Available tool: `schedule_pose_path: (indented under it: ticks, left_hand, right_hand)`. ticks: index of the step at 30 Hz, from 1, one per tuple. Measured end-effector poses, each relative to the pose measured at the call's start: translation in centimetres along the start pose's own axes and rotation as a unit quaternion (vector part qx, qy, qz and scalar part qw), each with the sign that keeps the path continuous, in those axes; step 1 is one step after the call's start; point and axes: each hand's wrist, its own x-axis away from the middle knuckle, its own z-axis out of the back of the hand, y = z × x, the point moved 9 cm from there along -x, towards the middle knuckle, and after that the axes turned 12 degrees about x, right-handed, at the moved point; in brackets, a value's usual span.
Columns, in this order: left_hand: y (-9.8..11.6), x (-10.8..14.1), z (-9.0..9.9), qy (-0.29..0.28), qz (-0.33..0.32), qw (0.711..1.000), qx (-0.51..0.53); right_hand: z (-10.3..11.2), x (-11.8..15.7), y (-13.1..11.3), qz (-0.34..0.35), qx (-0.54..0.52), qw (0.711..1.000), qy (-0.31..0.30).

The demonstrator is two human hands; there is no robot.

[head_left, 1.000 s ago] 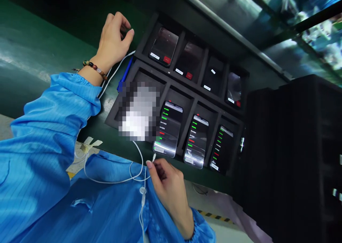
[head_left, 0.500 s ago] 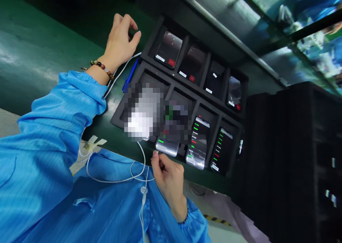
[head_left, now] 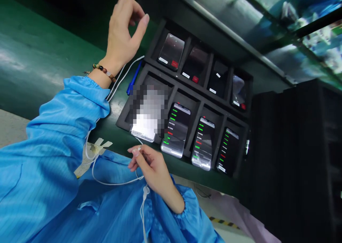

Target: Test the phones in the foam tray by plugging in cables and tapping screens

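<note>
My left hand, with a beaded bracelet at the wrist, hovers over the green table left of the black trays; its fingers are bent, the thumb stands apart and nothing shows in it. My right hand pinches a thin white cable just below the leftmost phone, whose bright screen is partly pixelated. Beside that phone in the near tray, three more phones show green, white and red text lines, among them the second phone.
Behind, a far tray holds several dark phones with labels. A blue pen lies left of the trays. Taped white cable loops at the near table edge. Stacked black foam trays stand at the right, with metal rails behind.
My right hand has moved left, from below the second phone to below the leftmost one. My left hand has risen slightly and shifted right. The second phone's screen is now less pixelated.
</note>
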Motion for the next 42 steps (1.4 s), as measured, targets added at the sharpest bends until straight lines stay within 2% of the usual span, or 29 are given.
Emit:
schedule_pose_path:
  ticks: [2,4,6,7,9,11,13,17,20,30,37,42]
  left_hand:
    - [2.5,0.0,-1.7,-0.091,-0.020,0.996,-0.012]
    - [4.3,0.9,-4.3,-0.224,-0.011,0.974,-0.025]
    - [5.2,2.5,-6.7,-0.335,0.022,0.942,-0.021]
    - [5.2,3.2,-7.4,-0.365,0.048,0.930,-0.011]
    - [4.8,4.0,-8.0,-0.369,0.102,0.924,0.020]
    - [4.4,4.2,-7.9,-0.346,0.124,0.929,0.044]
    - [4.7,4.2,-7.9,-0.348,0.096,0.931,0.048]
    - [6.2,4.7,-8.3,-0.387,0.004,0.922,0.013]
    - [6.8,4.9,-8.5,-0.390,-0.018,0.920,-0.005]
    - [6.7,4.3,-7.9,-0.351,-0.002,0.936,0.007]
    - [6.5,4.3,-7.5,-0.382,-0.008,0.924,-0.007]
    - [6.4,4.7,-7.6,-0.405,0.008,0.914,-0.006]
  right_hand:
    - [-0.2,-0.5,0.2,-0.010,-0.012,1.000,-0.012]
    - [-0.4,-0.6,0.7,-0.037,-0.019,0.999,-0.024]
    - [-0.6,-0.7,1.0,-0.060,-0.024,0.997,-0.036]
    - [-0.7,-0.7,1.1,-0.065,-0.023,0.997,-0.043]
    - [-1.0,-0.7,1.0,-0.065,-0.018,0.996,-0.057]
    - [-1.2,-0.9,0.8,-0.060,-0.013,0.996,-0.066]
    - [-1.4,-1.2,0.6,-0.054,-0.012,0.996,-0.072]
    - [-1.7,-1.7,0.4,-0.045,-0.013,0.996,-0.077]
    - [-2.0,-1.8,0.3,-0.042,-0.022,0.996,-0.081]
    - [-2.6,-2.2,0.1,-0.069,-0.128,0.985,-0.096]
    - [-3.5,-1.9,0.2,-0.084,-0.190,0.967,-0.147]
    - [-3.8,-1.7,0.4,-0.095,-0.219,0.959,-0.150]
